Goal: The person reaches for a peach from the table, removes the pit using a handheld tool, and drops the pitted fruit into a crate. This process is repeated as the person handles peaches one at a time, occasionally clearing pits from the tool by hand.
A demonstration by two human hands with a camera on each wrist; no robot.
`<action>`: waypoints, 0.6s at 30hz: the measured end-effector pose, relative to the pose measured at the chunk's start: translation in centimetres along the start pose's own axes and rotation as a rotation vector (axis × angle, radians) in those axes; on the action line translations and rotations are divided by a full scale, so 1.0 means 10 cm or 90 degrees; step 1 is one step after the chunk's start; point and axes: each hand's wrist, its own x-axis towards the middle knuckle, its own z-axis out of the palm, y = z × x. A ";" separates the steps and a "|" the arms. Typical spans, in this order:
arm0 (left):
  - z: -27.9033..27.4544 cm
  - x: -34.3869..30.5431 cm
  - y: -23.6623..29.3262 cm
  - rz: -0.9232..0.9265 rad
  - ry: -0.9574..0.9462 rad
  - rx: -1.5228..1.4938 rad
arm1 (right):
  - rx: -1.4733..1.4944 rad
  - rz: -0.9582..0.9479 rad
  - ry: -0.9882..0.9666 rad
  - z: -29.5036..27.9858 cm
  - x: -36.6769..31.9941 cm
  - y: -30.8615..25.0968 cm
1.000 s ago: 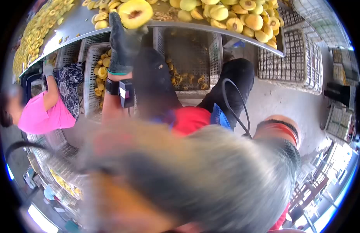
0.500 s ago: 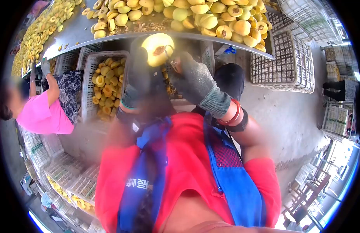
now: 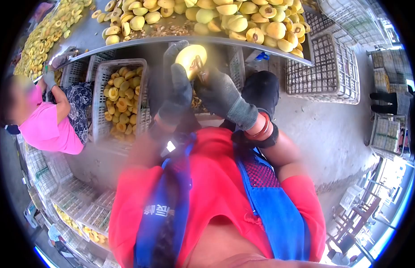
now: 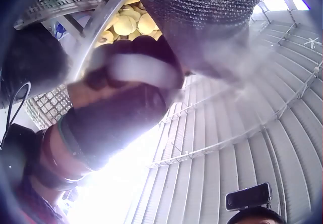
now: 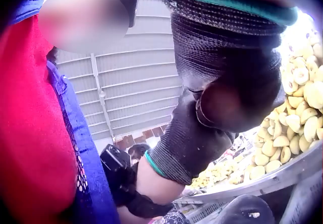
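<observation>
My gloved left hand point(image 3: 178, 87) holds a yellow peach half point(image 3: 189, 59) up in front of the table edge, its cut face turned towards my right hand. In my gloved right hand point(image 3: 218, 91) is a small metal tool point(image 3: 199, 63) with a thin looped end, which meets the brown centre of the fruit. From the left wrist view, the right hand point(image 4: 121, 100) comes close under the left glove point(image 4: 202, 17). The right wrist view has the right glove point(image 5: 227, 57) overlapping the left hand point(image 5: 189, 138), and the peach is hidden there.
Heaps of peach halves point(image 3: 236, 22) lie on the metal table point(image 3: 86, 42) ahead. A crate point(image 3: 98, 107) of halves stands at left, beside a seated person in pink point(image 3: 51, 127). Stacked white crates point(image 3: 321, 67) stand at right.
My right hand, blurred and close to the head camera at first, has swung forward to the peach half with the tool. The left hand has drawn the fruit back from the table.
</observation>
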 end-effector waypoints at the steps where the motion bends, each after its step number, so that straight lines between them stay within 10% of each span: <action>1: 0.02 0.00 0.01 0.001 0.011 0.001 | -0.012 -0.029 -0.001 0.01 0.01 0.03; 18: 0.12 0.01 0.09 0.040 0.053 -0.039 | 0.041 0.001 0.070 0.03 -0.03 -0.15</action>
